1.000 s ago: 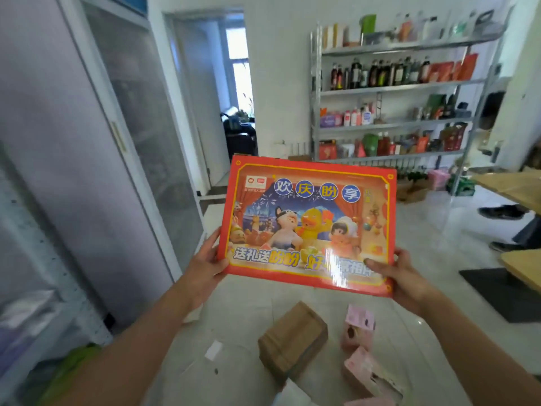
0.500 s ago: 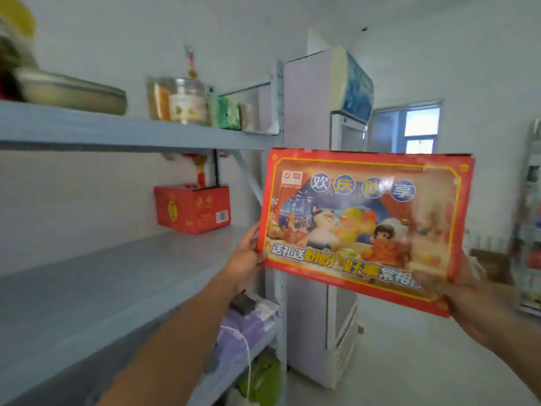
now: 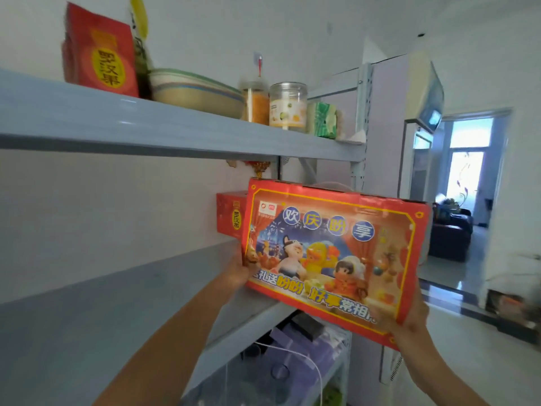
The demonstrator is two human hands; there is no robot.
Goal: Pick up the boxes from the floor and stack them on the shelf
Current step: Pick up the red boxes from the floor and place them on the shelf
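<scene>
left hand (image 3: 238, 273): we grip the big red cartoon-printed cardboard box (image 3: 330, 259) at its 9 o'clock edge, steering it.
right hand (image 3: 415, 320): we hold its 5 o'clock corner from below, likely bearing the weight.
box: tilted, over the front lip of the grey metal shelf (image 3: 117, 303), not set down.
beyond: small red carton (image 3: 229, 213) at 10 o'clock, our likely stacking spot.

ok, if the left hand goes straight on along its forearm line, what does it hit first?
Most likely the small red box at the far end of the middle shelf: the left hand, gripping the gift box's left edge, points up at it. Depth between them is unclear.
</scene>
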